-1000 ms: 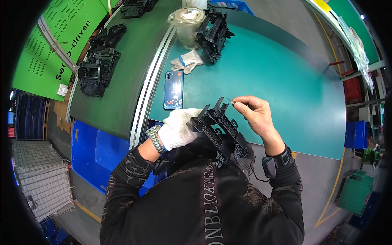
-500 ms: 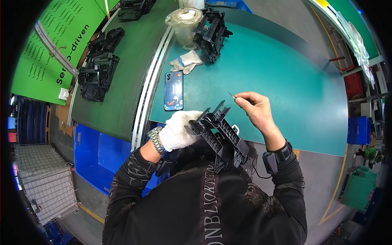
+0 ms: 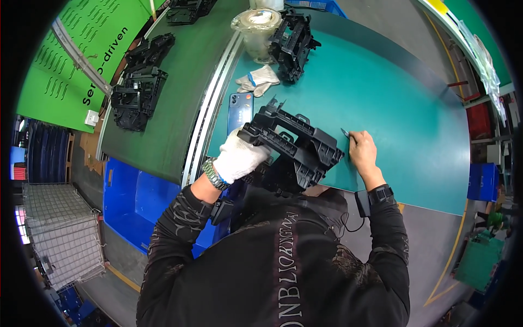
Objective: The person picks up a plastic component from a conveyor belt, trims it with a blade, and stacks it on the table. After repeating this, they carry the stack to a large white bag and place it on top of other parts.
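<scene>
My left hand, in a white glove, grips the left end of a large black plastic frame part and holds it tilted above the near edge of the teal table. My bare right hand rests on the table just right of the part and pinches a small thin metal tool whose tip points up and left. A blue phone lies flat on the table just beyond the part's left end.
A crumpled white glove, a clear plastic tub and another black frame part sit at the table's far side. More black parts lie on the dark green belt at left. A blue bin stands below it.
The black part has swung to a flatter tilt and shifted left. My right hand has moved off the part, rightward and down onto the table, still pinching the thin tool.
</scene>
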Available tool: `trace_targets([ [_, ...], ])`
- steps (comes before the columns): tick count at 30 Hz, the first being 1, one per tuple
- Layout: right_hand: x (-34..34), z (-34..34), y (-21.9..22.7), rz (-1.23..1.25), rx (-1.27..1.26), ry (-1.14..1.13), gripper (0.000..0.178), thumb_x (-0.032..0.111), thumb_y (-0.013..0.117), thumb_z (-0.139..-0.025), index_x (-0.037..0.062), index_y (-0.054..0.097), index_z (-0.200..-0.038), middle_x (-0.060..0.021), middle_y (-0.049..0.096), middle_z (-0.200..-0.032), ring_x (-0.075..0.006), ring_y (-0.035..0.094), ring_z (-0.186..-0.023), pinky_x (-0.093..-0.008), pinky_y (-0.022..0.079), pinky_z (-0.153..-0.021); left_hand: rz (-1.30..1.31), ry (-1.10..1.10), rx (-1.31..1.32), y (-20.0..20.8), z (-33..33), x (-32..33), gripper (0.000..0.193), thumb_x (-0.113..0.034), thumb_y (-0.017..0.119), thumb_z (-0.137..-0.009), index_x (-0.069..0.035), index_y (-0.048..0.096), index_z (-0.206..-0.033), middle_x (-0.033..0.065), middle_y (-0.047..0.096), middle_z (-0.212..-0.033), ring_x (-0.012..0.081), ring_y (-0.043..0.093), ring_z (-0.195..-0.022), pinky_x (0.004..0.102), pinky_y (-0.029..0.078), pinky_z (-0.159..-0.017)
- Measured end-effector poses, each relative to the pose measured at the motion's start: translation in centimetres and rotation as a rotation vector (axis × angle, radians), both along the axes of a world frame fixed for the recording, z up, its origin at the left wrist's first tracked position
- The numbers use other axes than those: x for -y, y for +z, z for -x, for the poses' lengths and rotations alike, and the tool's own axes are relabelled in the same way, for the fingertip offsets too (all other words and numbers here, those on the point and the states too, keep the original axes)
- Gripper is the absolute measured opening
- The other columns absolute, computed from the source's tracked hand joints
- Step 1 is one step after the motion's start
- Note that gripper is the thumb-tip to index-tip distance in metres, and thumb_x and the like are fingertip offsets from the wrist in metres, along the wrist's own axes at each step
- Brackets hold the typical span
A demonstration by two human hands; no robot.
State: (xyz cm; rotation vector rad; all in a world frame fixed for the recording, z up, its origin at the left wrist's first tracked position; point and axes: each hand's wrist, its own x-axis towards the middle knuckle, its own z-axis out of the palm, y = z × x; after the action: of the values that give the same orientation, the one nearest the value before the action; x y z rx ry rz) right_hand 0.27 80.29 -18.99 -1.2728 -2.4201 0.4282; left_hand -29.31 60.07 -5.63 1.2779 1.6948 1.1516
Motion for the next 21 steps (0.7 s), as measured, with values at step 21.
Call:
trace_targets([
  [21, 8.6, 5.3, 9.6, 0.627, -1.216, 0.154, 0.080, 0.009, 0.072, -0.091, -0.0027, 0.025, -0.156, -0.0165, 0.047, -0.146, -0.0249, 0.051, -0.131, -0.0363, 0.039, -0.111, 0.200, 0.002, 0.316, 2.0, -1.8, -5.9, 0.034, -0.024, 0.065, -0.091, -0.003, 0.069, -0.118, 0.0057, 0.071, -0.102, 0.0155, 0.067, -0.094, 0.0268, 0.052, -0.085],
])
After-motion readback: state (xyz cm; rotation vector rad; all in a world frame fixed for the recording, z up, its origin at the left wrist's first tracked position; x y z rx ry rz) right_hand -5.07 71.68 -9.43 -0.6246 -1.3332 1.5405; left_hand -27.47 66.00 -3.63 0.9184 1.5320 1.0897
